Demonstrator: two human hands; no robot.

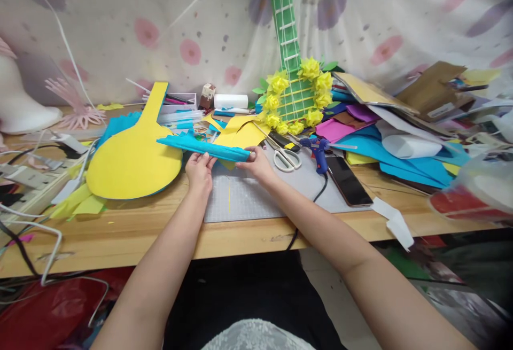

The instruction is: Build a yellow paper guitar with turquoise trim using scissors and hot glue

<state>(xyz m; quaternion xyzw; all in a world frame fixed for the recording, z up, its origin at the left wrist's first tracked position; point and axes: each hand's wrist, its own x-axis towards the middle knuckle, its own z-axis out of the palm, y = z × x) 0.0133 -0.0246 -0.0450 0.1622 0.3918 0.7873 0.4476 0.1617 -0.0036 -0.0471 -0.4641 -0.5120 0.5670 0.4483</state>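
Note:
A long folded strip of blue paper [200,147] lies slanted across the middle of the wooden table [132,227]. My left hand [199,170] pinches its lower edge near the middle. My right hand [256,162] grips the strip's right end. Both hands hover over a grey cutting mat [244,200]. A yellow guitar-shaped cutout [132,157] with a blue rim lies just left of my left hand, under the strip's left end. Yellow paper scraps [240,133] sit right behind the strip.
White-handled scissors [285,157], a blue glue gun [317,152] and a dark phone [348,181] lie right of my hands. A green paper guitar with yellow flowers [296,93] stands behind. Coloured paper sheets [401,152] pile up at right; cables and a power strip [24,179] crowd the left.

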